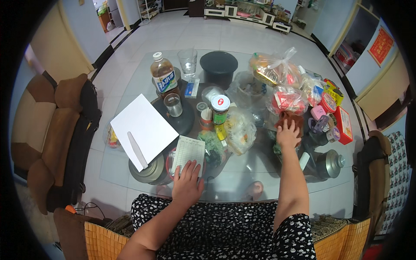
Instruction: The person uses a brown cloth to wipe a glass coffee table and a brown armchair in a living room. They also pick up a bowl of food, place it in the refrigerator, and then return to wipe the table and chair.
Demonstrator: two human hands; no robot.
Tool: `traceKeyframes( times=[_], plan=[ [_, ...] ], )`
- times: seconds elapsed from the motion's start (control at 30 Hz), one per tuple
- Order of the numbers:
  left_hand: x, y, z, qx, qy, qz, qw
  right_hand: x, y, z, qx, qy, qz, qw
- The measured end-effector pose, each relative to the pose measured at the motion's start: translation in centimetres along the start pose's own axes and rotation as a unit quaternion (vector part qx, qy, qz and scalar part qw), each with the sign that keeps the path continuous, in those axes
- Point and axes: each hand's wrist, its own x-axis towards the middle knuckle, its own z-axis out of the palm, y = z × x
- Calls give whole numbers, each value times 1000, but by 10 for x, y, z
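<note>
My left hand (189,178) lies flat with fingers spread on the lower part of a printed paper pad (190,149). On the right, my right hand (288,134) is on a bunched brown cloth (289,118), its fingers curved over the near side; the fingertips partly sink into the folds. A red bundle in clear plastic (286,100) sits just beyond the cloth. Left of the pad, a white sheet (143,125) lies with a long grey-white strip (137,149) on top. A lidded glass jar (220,108) and a plastic bag (240,131) stand between my hands.
The glass table (236,184) also bears a drink bottle (163,73), a glass cup (173,105), a tall tumbler (188,63), a small blue-white box (191,88), a filled bag (275,69) and a red box (344,125). Metal-capped table supports (331,164) show underneath. A brown sofa (56,125) stands left.
</note>
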Motion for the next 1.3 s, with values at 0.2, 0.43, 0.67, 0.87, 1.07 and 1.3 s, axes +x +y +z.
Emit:
traceKeyframes(
  times=[0.2, 0.43, 0.67, 0.87, 1.07, 1.3],
  plan=[
    [-2, -4, 4, 3, 23, 17, 1000, -70, -46, 6, 11, 60, -146, 987],
    [-4, -7, 8, 13, 45, -7, 999, -200, -86, 8, 133, 110, -421, 891],
    [-4, -6, 4, 9, 50, -13, 999, -208, -177, 2, 189, 87, -451, 868],
    [-7, -5, 1, -15, 46, -19, 999, -182, -217, -17, 109, 21, -504, 857],
    [-6, 1, 2, -14, 27, -31, 999, -176, -217, -5, 99, -9, -469, 878],
    [-6, -1, 5, -25, 44, -24, 998, -160, -66, -2, 161, -4, -410, 898]
  ],
)
